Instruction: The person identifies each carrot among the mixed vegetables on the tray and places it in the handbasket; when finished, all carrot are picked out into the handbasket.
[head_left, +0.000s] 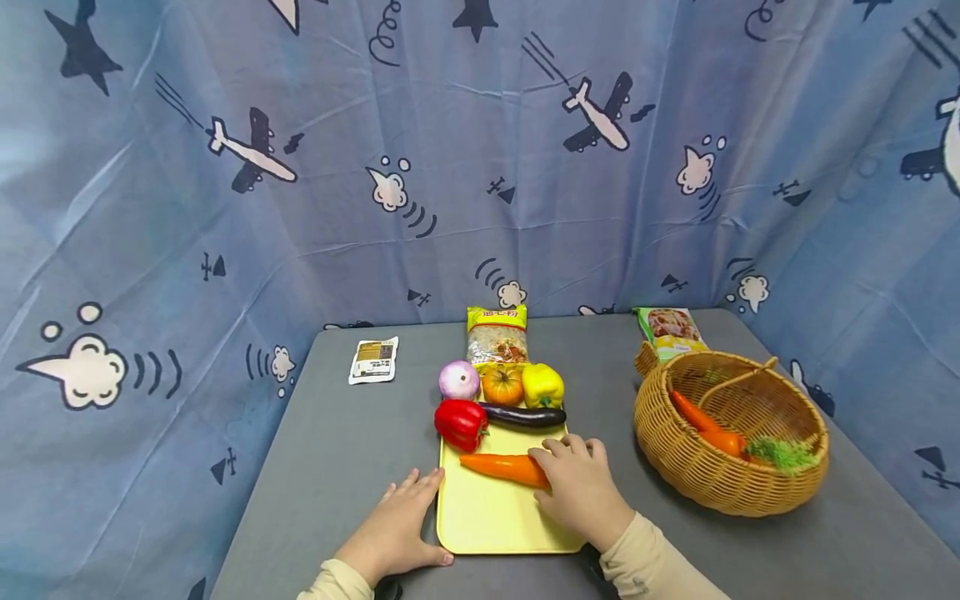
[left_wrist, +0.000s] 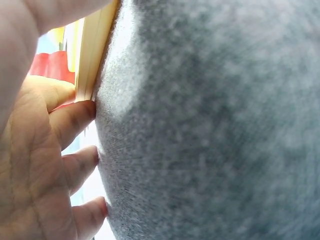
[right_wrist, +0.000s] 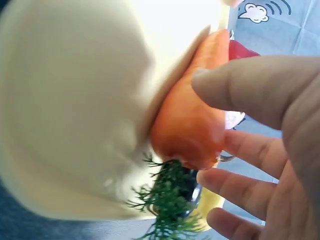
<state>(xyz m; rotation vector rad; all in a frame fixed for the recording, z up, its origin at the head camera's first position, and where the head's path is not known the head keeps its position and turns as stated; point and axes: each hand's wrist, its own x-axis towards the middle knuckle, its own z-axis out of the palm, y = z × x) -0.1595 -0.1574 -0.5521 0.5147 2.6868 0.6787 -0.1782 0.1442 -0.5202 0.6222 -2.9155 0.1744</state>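
Observation:
An orange carrot (head_left: 501, 468) lies across the yellow tray (head_left: 498, 521). My right hand (head_left: 581, 483) holds its thick end between thumb and fingers; the right wrist view shows the carrot (right_wrist: 192, 117) with green leaves (right_wrist: 172, 200) at that end. My left hand (head_left: 401, 525) rests at the tray's left edge with fingers spread, their tips by the rim and on the table. Behind the carrot are a red bell pepper (head_left: 460, 425) and a dark eggplant (head_left: 525, 416). A purple onion (head_left: 458, 381), an orange pumpkin-like vegetable (head_left: 502, 387) and a yellow bell pepper (head_left: 543, 386) line the far end.
A wicker basket (head_left: 697, 475) on the right contains carrots (head_left: 723, 440) with green tops. Behind the tray stands a yellow-topped food bag (head_left: 497, 336). A green packet (head_left: 672, 329) lies behind the basket, a small white packet (head_left: 373, 361) at the back left. Patterned blue curtains surround the grey table (head_left: 322, 450).

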